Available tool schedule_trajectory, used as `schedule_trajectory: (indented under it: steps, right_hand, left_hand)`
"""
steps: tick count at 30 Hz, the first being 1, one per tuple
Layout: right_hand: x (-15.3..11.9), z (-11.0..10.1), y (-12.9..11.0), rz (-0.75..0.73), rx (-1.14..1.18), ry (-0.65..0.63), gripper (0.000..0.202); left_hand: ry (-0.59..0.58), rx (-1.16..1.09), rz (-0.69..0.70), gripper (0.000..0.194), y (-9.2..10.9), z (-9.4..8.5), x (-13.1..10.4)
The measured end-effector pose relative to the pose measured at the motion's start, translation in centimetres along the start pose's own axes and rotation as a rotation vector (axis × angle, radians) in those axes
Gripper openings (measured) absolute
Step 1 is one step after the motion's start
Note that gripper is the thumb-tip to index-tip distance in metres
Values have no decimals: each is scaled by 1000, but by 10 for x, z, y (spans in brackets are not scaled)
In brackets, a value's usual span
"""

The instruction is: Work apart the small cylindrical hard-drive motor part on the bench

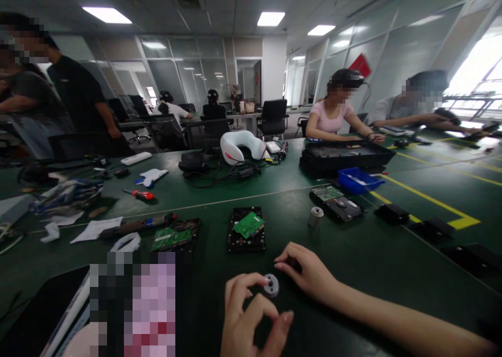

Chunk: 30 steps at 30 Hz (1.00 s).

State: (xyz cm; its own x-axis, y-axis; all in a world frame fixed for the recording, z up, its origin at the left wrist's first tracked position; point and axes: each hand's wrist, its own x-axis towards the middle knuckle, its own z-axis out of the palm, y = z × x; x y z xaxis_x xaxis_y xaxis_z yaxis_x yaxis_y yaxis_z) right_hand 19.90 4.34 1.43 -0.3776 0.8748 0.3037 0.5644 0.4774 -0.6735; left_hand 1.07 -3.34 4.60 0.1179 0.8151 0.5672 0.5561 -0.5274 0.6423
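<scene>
A small round silver metal part with dark holes in its face [272, 286] is on the green table [212, 315]. The index fingertip of my left hand [251, 315] touches its upper edge, while the thumb is spread away. Just to the right, my right hand [306, 268] has thumb and index finger brought close in a pinch; anything between them is too small to make out. Ahead lies a black hard drive [247, 246] with a green circuit board [250, 224] on top. A silver metal cylinder [316, 218] stands beyond my right hand.
More hard drives [341, 204] lie nearby, by a blue bin [358, 181]. On the left are a power screwdriver [137, 226] and a red-handled screwdriver [141, 194]. A neck pillow [235, 145] and cables sit at the back. Co-workers sit across the table.
</scene>
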Motion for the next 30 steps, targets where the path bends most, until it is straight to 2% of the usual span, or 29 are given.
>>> schedule_trajectory:
  steps: [3, 7, 10, 14, 16, 18, 23, 30]
  right_hand:
    - [1, -3, -14, 7, 149, 54, 11]
    - [0, -5, -33, -84, 190, -23, 8]
    - [-2, -4, -37, -105, 188, -37, 9]
    - [-3, -6, -37, -132, 149, -20, 9]
    - [-3, -6, -38, -136, 122, -38, 9]
    - [-2, -7, -39, -140, 112, -53, 10]
    - [0, -7, -40, -163, 100, -56, 11]
    - [-2, -8, -40, -154, 87, -75, 9]
  left_hand:
    - [5, 36, -70, 16, -15, 10, -1]
    - [-51, -14, -90, 14, -26, 17, -6]
    - [-47, -125, -152, 4, -32, 24, -12]
    - [-68, -203, -263, 43, -38, 33, -17]
    - [-98, -177, -279, 50, -40, 34, -16]
    - [-129, -137, -292, 45, -40, 32, -14]
    - [-269, -58, -351, 19, -39, 25, -9]
    - [-286, -37, -336, 18, -41, 24, -9]
